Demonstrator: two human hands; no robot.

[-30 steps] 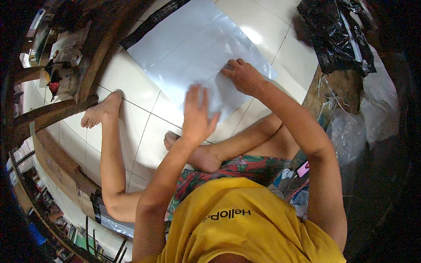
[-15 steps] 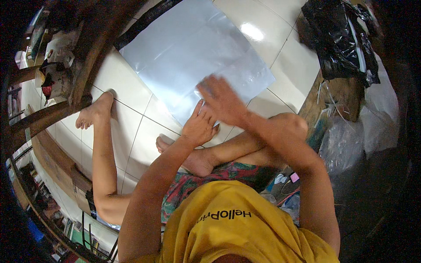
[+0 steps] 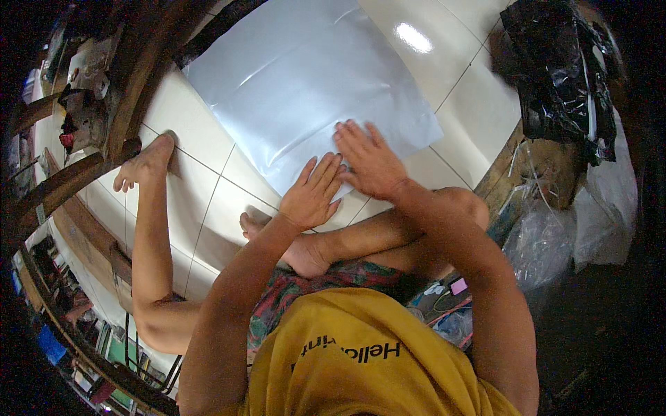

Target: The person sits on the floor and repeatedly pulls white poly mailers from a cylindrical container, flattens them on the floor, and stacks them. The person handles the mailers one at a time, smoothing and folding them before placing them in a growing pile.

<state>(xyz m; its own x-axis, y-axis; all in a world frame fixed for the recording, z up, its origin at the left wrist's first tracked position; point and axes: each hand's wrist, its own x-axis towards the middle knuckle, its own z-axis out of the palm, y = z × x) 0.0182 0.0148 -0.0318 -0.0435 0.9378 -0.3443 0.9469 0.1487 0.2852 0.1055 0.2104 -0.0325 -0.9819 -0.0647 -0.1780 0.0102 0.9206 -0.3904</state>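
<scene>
A large silvery-grey plastic sheet (image 3: 291, 83) lies on the tiled floor in front of me, slightly creased and shiny. My left hand (image 3: 312, 191) rests flat at its near corner, fingers stretched forward. Just right of it, my right hand (image 3: 372, 159) lies palm down on the sheet, fingers spread a little and slightly blurred. The two hands almost touch at the thumbs. Neither one grips anything. The near corner of the sheet is partly covered by the hands.
White floor tiles (image 3: 444, 76) surround the sheet. A black plastic bag (image 3: 555, 76) lies at the far right above clear plastic bags (image 3: 541, 239). Wooden furniture legs (image 3: 76, 177) stand at the left. My bent legs flank the work area, with one foot (image 3: 149, 163) at the left.
My right hand has flattened onto the sheet and moved slightly right, its fingers now spread. My left hand has straightened its fingers against the near corner.
</scene>
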